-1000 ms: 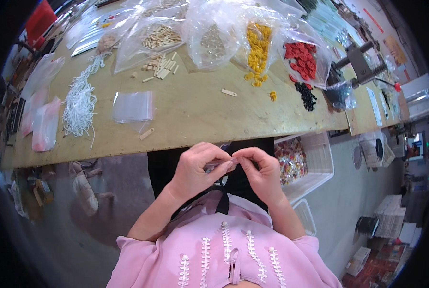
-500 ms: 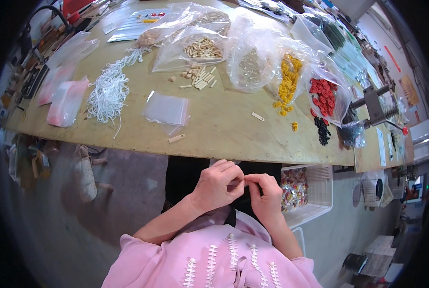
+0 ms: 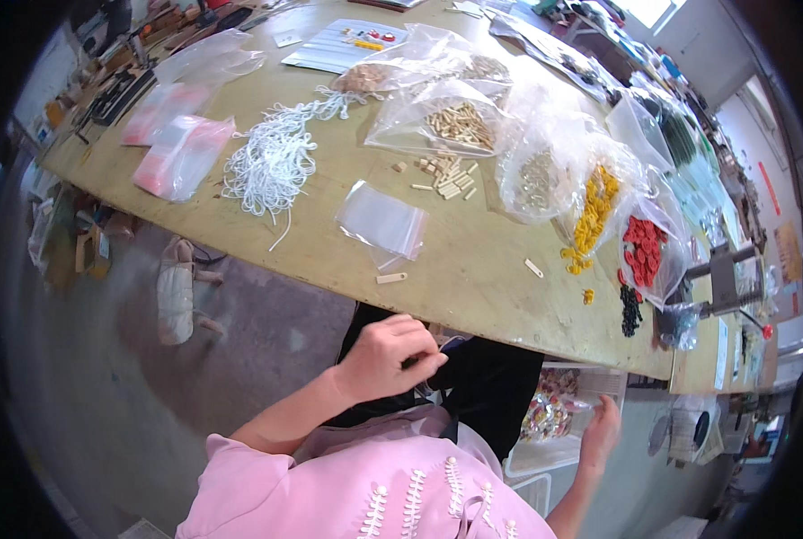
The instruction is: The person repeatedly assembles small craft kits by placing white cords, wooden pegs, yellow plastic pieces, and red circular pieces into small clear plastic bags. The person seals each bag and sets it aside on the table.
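The left hand (image 3: 390, 356) is pinching something small and hidden below the bench's (image 3: 473, 269) near edge; I cannot tell what. The right hand (image 3: 601, 429) is reaching, fingers loosely open, into the clear bin (image 3: 558, 449) of mixed beads (image 3: 545, 418): light, hard, slippery, best pinched singly.

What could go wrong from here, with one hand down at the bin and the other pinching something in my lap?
1. The left hand pinches something small over the lap, off the table; if dropped, it may fall to the floor.
2. The right hand reaches to the clear bin at the view's edge, so the grasp is poorly seen.
3. Loose beads near the table edge may roll off.
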Available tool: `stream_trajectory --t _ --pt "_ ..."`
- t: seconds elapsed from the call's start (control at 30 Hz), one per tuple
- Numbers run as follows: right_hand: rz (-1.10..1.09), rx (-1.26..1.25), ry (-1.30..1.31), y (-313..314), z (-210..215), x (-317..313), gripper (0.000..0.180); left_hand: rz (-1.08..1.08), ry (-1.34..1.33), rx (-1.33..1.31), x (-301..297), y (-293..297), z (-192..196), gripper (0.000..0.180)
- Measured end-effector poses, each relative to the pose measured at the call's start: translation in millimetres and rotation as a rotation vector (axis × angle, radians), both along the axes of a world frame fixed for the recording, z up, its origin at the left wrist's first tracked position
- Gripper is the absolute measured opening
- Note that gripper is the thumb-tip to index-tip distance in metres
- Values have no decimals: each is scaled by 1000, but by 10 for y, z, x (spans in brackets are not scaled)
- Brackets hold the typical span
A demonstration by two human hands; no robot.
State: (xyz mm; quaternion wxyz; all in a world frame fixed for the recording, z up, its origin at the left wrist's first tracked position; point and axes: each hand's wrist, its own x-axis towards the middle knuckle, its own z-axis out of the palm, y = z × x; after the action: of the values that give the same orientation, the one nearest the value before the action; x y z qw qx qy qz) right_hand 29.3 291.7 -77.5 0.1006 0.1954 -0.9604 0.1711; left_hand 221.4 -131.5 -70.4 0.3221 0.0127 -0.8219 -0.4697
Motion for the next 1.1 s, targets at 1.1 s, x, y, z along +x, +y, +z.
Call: stream_trajectory --t 1.1 --pt "1186 -210 50 -4443 332 331 27 521 -334 -413 -1047 -2958 585 38"
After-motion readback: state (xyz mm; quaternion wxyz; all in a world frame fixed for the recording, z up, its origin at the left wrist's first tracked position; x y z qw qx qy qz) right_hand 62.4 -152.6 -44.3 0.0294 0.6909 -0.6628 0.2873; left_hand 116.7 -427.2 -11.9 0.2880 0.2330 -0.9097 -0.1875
